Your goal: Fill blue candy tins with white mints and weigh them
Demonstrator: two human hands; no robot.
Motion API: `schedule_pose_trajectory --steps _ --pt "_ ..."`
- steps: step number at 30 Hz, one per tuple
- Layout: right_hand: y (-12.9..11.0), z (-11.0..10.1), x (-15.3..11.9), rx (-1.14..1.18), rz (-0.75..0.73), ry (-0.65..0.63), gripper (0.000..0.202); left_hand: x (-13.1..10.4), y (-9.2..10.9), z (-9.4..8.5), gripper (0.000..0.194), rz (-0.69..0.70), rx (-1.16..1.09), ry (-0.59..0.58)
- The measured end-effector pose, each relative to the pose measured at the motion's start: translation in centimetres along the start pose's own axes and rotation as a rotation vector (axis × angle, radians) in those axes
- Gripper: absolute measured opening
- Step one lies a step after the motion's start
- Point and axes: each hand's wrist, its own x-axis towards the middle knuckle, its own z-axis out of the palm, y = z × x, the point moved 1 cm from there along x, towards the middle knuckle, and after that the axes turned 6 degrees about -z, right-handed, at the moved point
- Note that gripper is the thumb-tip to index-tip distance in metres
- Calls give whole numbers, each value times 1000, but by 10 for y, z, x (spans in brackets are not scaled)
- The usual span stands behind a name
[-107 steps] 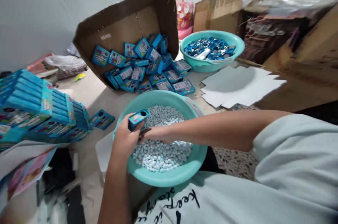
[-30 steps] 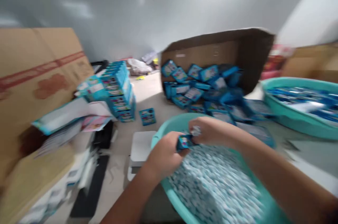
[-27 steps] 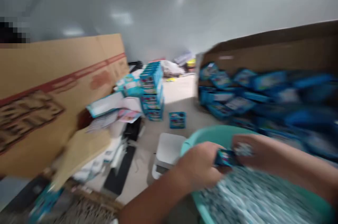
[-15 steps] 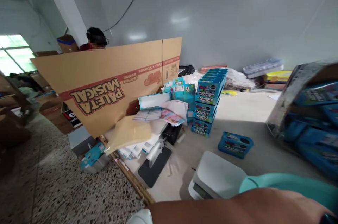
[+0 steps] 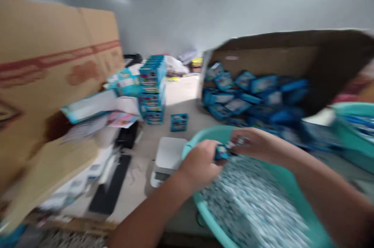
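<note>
Over the turquoise basin (image 5: 208,134), my left hand (image 5: 199,164) is closed around a small blue candy box (image 5: 221,152). Close beside its opening, my right hand (image 5: 249,143) pinches a few small wrapped candies (image 5: 238,142), blurred by motion. A heap of similar silvery-blue wrapped candies (image 5: 251,197) fills much of the basin below both hands. Left of the basin lies a white scale (image 5: 171,154) with a small display. Another blue candy box (image 5: 179,122) lies just behind the scale.
Behind the basin, a large carton (image 5: 280,57) on its side holds many blue boxes (image 5: 233,104). A second turquoise basin (image 5: 350,131) stands at right. Stacked blue display boxes (image 5: 152,92), papers (image 5: 87,127), a black sealer-like device (image 5: 111,185) and an upright cardboard sheet (image 5: 58,53) occupy the left.
The view has swung right, bringing the basin, the candies and the open carton into sight. Both my hands now show over the basin; before, only a forearm crossed the bottom edge.
</note>
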Motion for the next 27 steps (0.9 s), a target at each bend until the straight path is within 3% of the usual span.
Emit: schedule_pose_trajectory --steps 2,6,12,27 --pt "-1 -3 -2 31 56 -54 13 -1 -2 1 33 -17 -60 6" --pt "2 -4 -8 158 112 -102 18 -2 -6 6 34 -21 -90 6" --pt "7 -4 -12 196 -2 -69 12 -5 -7 8 36 -72 -39 18" --pt "5 -7 -14 206 -110 -54 6 -4 -8 7 40 -136 -47 24"
